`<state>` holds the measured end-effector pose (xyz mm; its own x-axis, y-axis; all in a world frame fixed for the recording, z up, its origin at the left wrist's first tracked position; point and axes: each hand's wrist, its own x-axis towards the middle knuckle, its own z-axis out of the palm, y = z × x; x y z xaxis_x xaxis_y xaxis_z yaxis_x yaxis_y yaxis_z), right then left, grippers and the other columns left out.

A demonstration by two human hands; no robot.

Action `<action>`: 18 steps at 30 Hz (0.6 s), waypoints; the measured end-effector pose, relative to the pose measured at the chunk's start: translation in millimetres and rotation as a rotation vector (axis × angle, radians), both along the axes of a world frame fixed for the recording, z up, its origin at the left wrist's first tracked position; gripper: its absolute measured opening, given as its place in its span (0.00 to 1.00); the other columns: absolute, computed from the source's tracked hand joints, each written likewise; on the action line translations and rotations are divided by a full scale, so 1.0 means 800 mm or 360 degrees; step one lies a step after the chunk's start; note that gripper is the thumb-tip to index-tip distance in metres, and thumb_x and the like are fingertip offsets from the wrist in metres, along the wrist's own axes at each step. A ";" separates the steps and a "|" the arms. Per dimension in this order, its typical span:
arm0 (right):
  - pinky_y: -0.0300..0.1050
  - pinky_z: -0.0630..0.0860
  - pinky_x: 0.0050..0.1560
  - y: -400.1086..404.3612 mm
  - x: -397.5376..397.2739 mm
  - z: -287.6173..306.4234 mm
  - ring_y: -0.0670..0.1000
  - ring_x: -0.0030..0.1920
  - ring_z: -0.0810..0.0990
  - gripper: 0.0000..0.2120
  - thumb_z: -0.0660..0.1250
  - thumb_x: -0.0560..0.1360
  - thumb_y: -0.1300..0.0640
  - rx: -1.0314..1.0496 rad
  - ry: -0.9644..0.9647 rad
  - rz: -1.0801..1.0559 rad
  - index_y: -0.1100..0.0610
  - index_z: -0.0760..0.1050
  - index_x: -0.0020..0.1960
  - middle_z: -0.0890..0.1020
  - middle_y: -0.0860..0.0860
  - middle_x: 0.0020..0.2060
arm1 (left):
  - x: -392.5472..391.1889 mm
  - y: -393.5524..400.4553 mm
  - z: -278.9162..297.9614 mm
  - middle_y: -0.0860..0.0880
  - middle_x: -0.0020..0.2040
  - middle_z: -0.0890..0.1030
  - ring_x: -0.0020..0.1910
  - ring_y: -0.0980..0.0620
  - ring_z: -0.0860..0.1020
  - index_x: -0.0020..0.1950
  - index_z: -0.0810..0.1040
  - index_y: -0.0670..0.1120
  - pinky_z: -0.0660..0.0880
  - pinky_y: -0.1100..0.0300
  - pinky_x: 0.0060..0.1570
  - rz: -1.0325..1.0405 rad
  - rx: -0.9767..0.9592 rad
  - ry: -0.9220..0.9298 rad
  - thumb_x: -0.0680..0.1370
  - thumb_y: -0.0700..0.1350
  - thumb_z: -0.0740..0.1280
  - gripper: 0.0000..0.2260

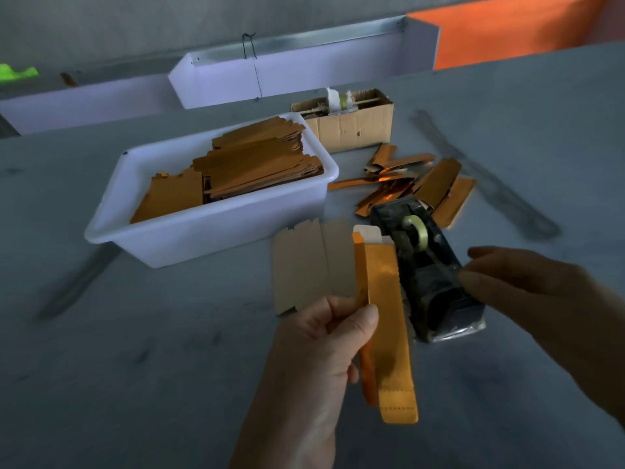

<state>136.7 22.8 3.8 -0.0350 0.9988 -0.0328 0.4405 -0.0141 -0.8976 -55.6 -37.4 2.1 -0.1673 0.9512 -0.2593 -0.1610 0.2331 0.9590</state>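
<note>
Carton (389, 316) over grey tbl (135, 367), concrete wall (135, 22)

White plastic tub (220, 238) of orange card blanks (263, 164) on grey worktop (135, 367), L; brown cardboard box (355, 130) behind it. Black tape dispenser (429, 282) to R, loose orange cartons (439, 182) behind that.

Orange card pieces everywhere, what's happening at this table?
A person is making up small orange cartons. The left hand holds a folded carton above the table, while the right hand seems to pinch the tape at the cutter of a black tape dispenser. A white tub holds flat blanks, one blank lies face down beside it, and folded pieces are heaped behind the dispenser.
</note>
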 end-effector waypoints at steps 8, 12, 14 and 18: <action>0.54 0.75 0.58 0.010 -0.003 -0.002 0.51 0.50 0.82 0.03 0.72 0.69 0.55 -0.0259 0.0137 0.0066 0.51 0.84 0.40 0.85 0.47 0.45 | 0.019 0.002 0.004 0.47 0.28 0.72 0.24 0.55 0.66 0.31 0.81 0.48 0.63 0.67 0.22 -0.0081 -0.0038 -0.0101 0.74 0.42 0.70 0.10; 0.57 0.72 0.61 0.012 -0.008 -0.004 0.52 0.54 0.79 0.05 0.72 0.70 0.55 -0.0325 0.0148 0.0008 0.56 0.84 0.41 0.82 0.49 0.53 | 0.031 0.006 0.010 0.48 0.26 0.72 0.22 0.56 0.67 0.31 0.81 0.49 0.63 0.68 0.21 -0.0102 0.0011 -0.0096 0.74 0.41 0.70 0.11; 0.53 0.74 0.57 0.011 -0.010 -0.002 0.51 0.53 0.80 0.05 0.71 0.71 0.55 -0.0311 0.0136 0.0015 0.56 0.84 0.41 0.83 0.49 0.50 | 0.038 0.008 0.012 0.48 0.26 0.73 0.21 0.57 0.67 0.32 0.82 0.48 0.63 0.68 0.21 -0.0116 0.0017 -0.0093 0.74 0.41 0.70 0.10; 0.42 0.73 0.40 0.006 -0.015 0.000 0.51 0.41 0.83 0.07 0.68 0.72 0.61 -0.0252 0.0304 -0.0024 0.56 0.82 0.38 0.85 0.51 0.37 | 0.053 0.013 0.013 0.51 0.26 0.74 0.21 0.59 0.69 0.37 0.81 0.46 0.65 0.69 0.22 -0.0106 -0.0030 -0.0153 0.75 0.41 0.70 0.07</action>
<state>125.0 27.7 3.6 -0.0409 0.9822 -0.1831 0.2614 -0.1663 -0.9508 -13.3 -26.8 12.5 -0.0771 0.9543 -0.2889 -0.2355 0.2641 0.9353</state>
